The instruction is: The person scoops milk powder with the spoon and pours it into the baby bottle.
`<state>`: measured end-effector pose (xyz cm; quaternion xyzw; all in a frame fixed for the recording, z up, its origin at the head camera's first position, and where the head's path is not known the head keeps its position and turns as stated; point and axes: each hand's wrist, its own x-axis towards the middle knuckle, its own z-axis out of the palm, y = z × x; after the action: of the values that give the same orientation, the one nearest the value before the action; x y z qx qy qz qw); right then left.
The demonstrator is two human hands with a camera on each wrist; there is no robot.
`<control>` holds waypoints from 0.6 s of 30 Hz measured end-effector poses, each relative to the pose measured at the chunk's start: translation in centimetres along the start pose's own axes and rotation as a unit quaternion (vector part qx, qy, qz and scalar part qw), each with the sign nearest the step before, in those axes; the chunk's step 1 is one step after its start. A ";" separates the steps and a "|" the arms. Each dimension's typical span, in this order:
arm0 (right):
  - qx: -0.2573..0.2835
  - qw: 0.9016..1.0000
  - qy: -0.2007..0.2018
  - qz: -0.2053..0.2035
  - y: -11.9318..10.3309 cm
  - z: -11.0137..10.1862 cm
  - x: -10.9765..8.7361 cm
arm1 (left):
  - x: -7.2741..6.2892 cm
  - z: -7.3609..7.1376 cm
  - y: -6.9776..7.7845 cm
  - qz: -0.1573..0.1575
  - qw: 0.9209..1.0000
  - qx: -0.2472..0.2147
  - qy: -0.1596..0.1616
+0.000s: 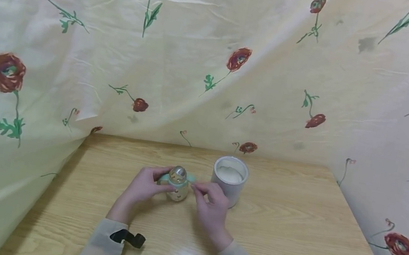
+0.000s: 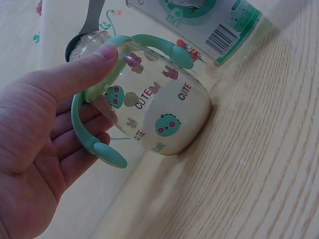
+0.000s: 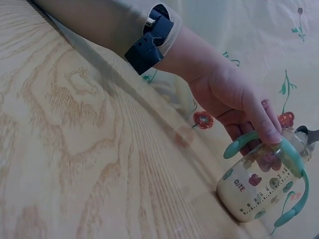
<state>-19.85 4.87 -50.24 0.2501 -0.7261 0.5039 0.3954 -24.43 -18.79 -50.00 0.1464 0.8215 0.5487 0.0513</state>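
A clear baby bottle (image 2: 159, 94) with mint-green side handles and cartoon prints stands on the table, a pale whitish filling in its lower part. My left hand (image 1: 147, 183) holds it around the neck, thumb on the green collar and fingers behind. At the bottle's mouth is a dark grey scoop (image 2: 92, 22), tipped over the opening in the left wrist view. My right hand (image 1: 211, 204) pinches the scoop's handle between thumb and fingertips, just right of the bottle. In the right wrist view the right hand's fingers are out of frame.
An open white tin (image 1: 232, 191) with white powder inside stands right behind my right hand; its side shows a barcode and green print. The wooden table (image 1: 292, 234) meets a flower-patterned cloth (image 1: 182, 64) at the back and sides.
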 end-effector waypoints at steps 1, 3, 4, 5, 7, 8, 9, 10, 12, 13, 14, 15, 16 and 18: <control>-0.002 1.000 -0.001 -0.003 0.0 0.0 0.1 | 0.1 0.0 0.0 0.001 1.000 0.000 0.000; -0.003 1.000 -0.002 -0.009 0.2 -0.1 0.1 | 0.3 0.1 0.0 0.003 1.000 0.003 0.000; -0.002 1.000 -0.002 -0.008 0.2 -0.1 0.1 | 0.3 0.1 0.0 0.003 1.000 0.002 0.000; -0.001 1.000 -0.001 -0.007 0.2 0.0 0.0 | 0.3 0.1 0.0 0.003 1.000 0.003 0.001; -0.001 1.000 0.000 -0.002 0.4 0.0 0.0 | 0.2 0.1 0.1 0.006 1.000 0.004 0.002; -0.002 1.000 0.001 -0.001 0.4 0.0 -0.1 | 0.2 0.1 0.1 0.006 1.000 0.006 0.002; -0.003 1.000 0.001 0.002 0.5 0.0 -0.1 | 0.2 0.1 0.2 0.007 1.000 0.007 0.002; -0.002 1.000 0.001 0.003 0.6 0.0 -0.1 | 0.2 0.1 0.2 0.006 1.000 0.006 0.002; -0.003 1.000 0.001 0.004 0.6 0.0 -0.1 | 0.1 0.0 0.2 0.006 1.000 0.006 0.002; -0.003 1.000 0.001 0.005 0.6 0.0 -0.1 | 0.2 0.0 0.2 0.006 1.000 0.005 0.001; -0.002 1.000 0.001 0.004 0.5 0.0 -0.1 | 0.1 0.0 0.2 0.006 1.000 0.004 0.001; -0.002 1.000 0.001 0.003 0.5 0.0 0.0 | 0.1 0.0 0.1 0.007 1.000 0.003 0.001; -0.001 1.000 0.001 0.001 0.4 -0.1 0.0 | 0.1 0.1 0.1 0.006 1.000 0.002 0.001; -0.001 1.000 0.004 -0.007 0.3 -0.1 -0.1 | 0.0 0.1 0.0 0.009 1.000 0.002 0.000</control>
<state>-20.03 5.07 -50.47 0.2528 -0.7236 0.5011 0.4018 -24.44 -18.68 -50.09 0.1542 0.8210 0.5478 0.0459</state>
